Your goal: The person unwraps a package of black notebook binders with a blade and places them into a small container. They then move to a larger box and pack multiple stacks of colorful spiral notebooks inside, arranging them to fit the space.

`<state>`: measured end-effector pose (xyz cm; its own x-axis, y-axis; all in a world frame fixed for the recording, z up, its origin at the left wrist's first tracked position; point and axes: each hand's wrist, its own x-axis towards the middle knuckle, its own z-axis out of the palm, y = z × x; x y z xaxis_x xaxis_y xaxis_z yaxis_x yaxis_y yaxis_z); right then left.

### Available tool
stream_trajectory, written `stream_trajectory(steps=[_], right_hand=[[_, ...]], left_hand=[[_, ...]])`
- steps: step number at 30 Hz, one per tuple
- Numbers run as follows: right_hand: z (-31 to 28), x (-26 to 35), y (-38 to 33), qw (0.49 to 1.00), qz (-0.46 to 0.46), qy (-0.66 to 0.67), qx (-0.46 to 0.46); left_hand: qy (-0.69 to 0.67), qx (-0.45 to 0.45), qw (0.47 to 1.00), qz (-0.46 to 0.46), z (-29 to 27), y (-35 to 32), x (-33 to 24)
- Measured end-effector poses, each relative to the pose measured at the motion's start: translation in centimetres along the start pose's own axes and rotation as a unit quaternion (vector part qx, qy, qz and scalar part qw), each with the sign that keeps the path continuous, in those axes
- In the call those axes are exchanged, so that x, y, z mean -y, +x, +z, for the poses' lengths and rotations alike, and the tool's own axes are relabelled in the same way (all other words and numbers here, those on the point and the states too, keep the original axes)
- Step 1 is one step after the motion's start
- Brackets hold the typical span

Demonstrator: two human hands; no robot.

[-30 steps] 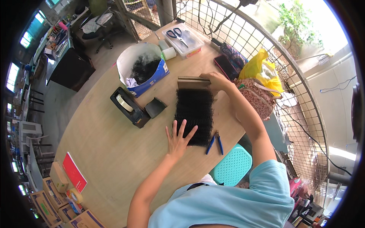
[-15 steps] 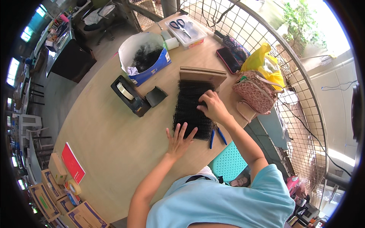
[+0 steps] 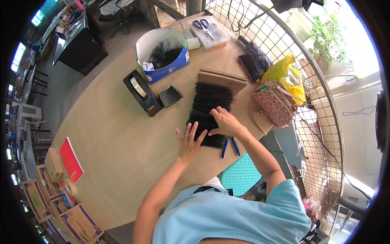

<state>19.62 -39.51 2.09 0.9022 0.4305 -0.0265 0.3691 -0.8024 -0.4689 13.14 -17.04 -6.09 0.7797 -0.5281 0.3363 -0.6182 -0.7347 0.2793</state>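
A row of black spiral coils (image 3: 211, 97), packed side by side like binding coils, lies on the table in front of me. My left hand (image 3: 189, 144) rests at their lower left edge, fingers spread over the coil ends. Across the right part of the coils sits my right hand (image 3: 226, 123), its thumb and fingers bent but apart, touching them from above. Brown cardboard pieces (image 3: 222, 83) stand against the far end of the coils. Blue-handled pliers (image 3: 230, 147) lie just below my right hand, their jaws hidden.
Left of the coils are a black tape dispenser (image 3: 143, 95) and a small black holder (image 3: 170, 96). Behind stand a cut-open box (image 3: 170, 70) of black coils and a plastic container (image 3: 214, 40) with scissors (image 3: 203, 29). A patterned bag (image 3: 274, 105) and phone (image 3: 249, 68) lie right.
My right hand has moved down the coils toward my left hand. The left hand has shifted slightly up onto their edge. The whole view has also shifted a little.
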Motion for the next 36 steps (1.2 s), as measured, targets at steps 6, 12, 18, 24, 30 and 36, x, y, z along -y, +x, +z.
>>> stream_trajectory(steps=[6,12,18,24,30,36], right_hand=[[-1.7,-0.6,1.3,0.993,0.028,0.113,0.023],[-7.6,-2.2,3.9,0.981,0.063,0.144,0.114],[-2.1,-5.4,3.2,0.990,-0.010,-0.138,0.018],[-2.0,-1.7,-0.8,0.982,0.004,0.013,-0.188],[1.3,4.0,-5.8,0.982,0.083,0.051,-0.161],[2.9,5.8,-3.2,0.986,0.149,-0.074,-0.005]], left_hand=[[0.057,-0.022,0.998,0.020,0.5,-0.8,0.4],[0.072,-0.004,0.997,0.024,0.8,-0.9,0.0],[-0.018,0.098,0.995,0.011,-1.1,0.4,-0.4],[-0.039,0.094,0.995,0.004,-1.1,-1.7,0.2],[-0.038,0.023,0.999,-0.008,-0.6,-4.8,1.0],[-0.033,0.009,0.999,-0.027,-0.5,-4.7,0.5]])
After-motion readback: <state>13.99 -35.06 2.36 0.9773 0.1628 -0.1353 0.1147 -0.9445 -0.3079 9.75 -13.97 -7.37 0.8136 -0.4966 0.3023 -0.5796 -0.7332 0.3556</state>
